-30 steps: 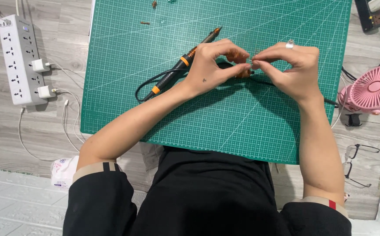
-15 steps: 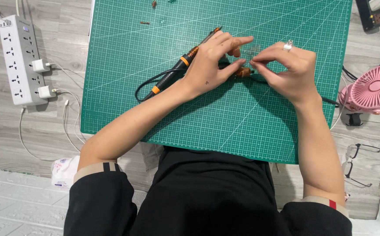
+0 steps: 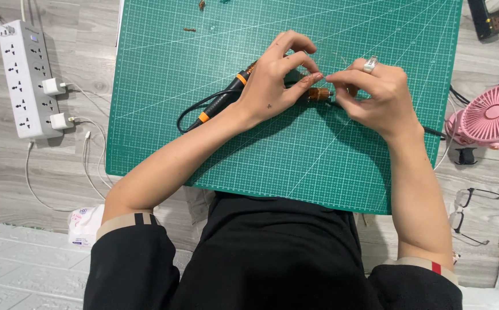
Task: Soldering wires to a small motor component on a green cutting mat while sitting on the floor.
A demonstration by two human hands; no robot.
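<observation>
Over the upper middle of the green mat [image 3: 318, 166], both hands meet around a small copper-wound rotor [image 3: 319, 95]. The left hand [image 3: 272, 86] pinches it between fingertip and thumb, other fingers spread. The right hand [image 3: 376, 95] is narrowly pinched just beside the rotor; what it grips is too fine to tell. A soldering iron [image 3: 221, 100] lies on the mat under the left hand. A pink fan [image 3: 493, 115] stands off the mat's right edge, a power strip [image 3: 28, 80] off its left.

Two hands, the left hand [image 3: 269, 86] and the right hand [image 3: 376, 95], meet over one green cutting mat [image 3: 318, 172]. One copper-wound part [image 3: 318, 95] and one black-and-orange soldering iron [image 3: 221, 100] lie on it. Off its edges: one power strip [image 3: 25, 80] with two white plugs, one pink fan [image 3: 493, 115], one pair of glasses [image 3: 467, 215].
</observation>
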